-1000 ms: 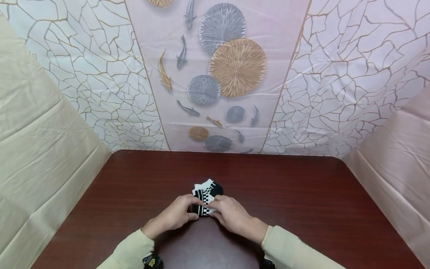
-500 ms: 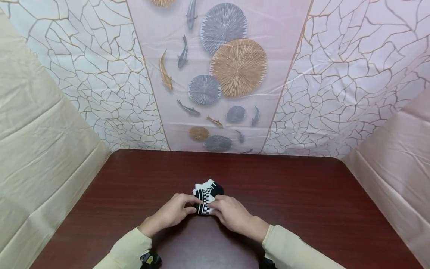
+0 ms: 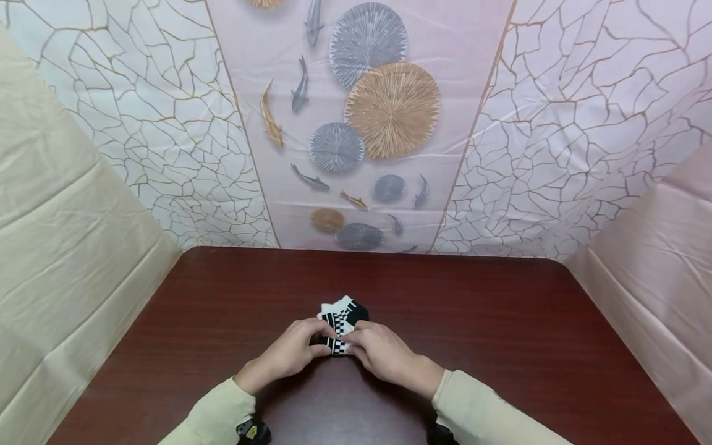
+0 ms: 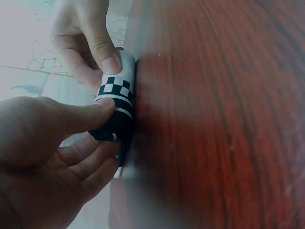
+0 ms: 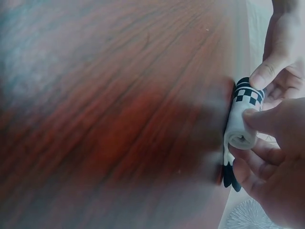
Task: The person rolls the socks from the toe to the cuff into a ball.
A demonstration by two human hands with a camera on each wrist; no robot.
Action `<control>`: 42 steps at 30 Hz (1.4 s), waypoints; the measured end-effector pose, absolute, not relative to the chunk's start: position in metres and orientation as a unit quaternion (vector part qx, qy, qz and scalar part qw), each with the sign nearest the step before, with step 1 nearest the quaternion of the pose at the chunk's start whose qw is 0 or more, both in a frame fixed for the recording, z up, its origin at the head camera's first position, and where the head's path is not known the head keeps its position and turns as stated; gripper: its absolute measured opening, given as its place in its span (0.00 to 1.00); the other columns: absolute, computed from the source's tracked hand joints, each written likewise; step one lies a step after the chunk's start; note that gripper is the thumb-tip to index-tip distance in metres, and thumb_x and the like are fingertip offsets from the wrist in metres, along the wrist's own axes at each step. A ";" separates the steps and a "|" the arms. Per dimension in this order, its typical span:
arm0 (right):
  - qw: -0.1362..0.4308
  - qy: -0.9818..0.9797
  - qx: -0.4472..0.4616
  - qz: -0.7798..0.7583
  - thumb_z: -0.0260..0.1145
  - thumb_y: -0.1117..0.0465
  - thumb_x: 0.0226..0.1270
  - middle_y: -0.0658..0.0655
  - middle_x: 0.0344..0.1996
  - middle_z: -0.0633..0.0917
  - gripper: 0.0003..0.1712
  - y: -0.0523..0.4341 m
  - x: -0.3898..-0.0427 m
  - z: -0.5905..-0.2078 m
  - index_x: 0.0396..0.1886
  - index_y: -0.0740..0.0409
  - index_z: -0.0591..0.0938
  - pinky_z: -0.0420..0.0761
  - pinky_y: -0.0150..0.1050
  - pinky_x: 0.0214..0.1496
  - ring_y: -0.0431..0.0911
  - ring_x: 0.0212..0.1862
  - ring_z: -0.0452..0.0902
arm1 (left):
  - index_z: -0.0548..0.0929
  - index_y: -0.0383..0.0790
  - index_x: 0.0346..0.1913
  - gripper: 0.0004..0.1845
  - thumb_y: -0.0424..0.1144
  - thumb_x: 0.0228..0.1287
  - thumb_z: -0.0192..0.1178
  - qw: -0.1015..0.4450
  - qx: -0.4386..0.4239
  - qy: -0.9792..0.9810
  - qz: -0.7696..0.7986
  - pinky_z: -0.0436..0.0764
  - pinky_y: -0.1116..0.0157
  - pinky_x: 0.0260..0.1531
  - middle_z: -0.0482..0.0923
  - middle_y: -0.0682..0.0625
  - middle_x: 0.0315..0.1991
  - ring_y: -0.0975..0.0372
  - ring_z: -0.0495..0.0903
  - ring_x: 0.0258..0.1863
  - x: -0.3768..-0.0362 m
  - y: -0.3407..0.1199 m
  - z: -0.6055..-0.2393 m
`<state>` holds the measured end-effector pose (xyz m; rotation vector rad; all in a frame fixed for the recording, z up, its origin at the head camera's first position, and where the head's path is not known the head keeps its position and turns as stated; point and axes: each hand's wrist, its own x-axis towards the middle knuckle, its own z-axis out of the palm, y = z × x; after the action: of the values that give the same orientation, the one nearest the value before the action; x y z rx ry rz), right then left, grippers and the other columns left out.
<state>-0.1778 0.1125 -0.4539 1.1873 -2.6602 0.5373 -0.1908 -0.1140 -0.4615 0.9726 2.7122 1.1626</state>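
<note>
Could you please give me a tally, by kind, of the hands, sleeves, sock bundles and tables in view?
Hands: 2 (left hand, right hand)
Sleeves: 2 (left sleeve, right sleeve)
Sock bundles: 1 (partly rolled sock bundle)
Tables: 1 (reddish-brown table)
Total: 6

Black-and-white socks (image 3: pixel 346 319) lie on the bench (image 3: pixel 473 327), below the middle of the head frame, partly rolled up from the near end. The roll is a compact cylinder, checkered and banded black with thin white lines; at right in the right wrist frame, its white end shows a spiral. Two black tips stick out below it there.
</note>
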 end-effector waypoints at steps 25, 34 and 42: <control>0.076 -0.891 0.404 0.191 0.73 0.61 0.64 0.48 0.36 0.81 0.10 0.112 -0.180 -0.458 0.45 0.52 0.86 0.78 0.35 0.40 0.40 0.36 0.76 | 0.89 0.42 0.43 0.09 0.31 0.59 0.71 0.000 0.305 0.881 0.361 0.76 0.64 0.40 0.81 0.53 0.37 0.60 0.79 0.38 -0.186 -0.114 -0.459; 0.016 -0.896 0.384 0.224 0.72 0.62 0.65 0.50 0.40 0.85 0.13 0.113 -0.183 -0.453 0.50 0.54 0.88 0.80 0.37 0.45 0.40 0.42 0.80 | 0.88 0.42 0.41 0.14 0.30 0.51 0.76 -0.034 0.316 0.879 0.355 0.75 0.66 0.37 0.78 0.54 0.36 0.59 0.76 0.35 -0.182 -0.112 -0.459; 0.003 -0.897 0.376 0.231 0.70 0.62 0.67 0.50 0.39 0.84 0.17 0.115 -0.181 -0.450 0.55 0.54 0.87 0.79 0.38 0.43 0.40 0.39 0.78 | 0.87 0.42 0.43 0.15 0.27 0.51 0.75 -0.022 0.331 0.873 0.359 0.77 0.65 0.39 0.80 0.55 0.42 0.62 0.76 0.37 -0.184 -0.110 -0.462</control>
<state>-0.1812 0.1150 -0.4503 1.1789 -2.8138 0.7244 -0.1842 -0.1095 -0.4622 1.0543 2.7798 1.1420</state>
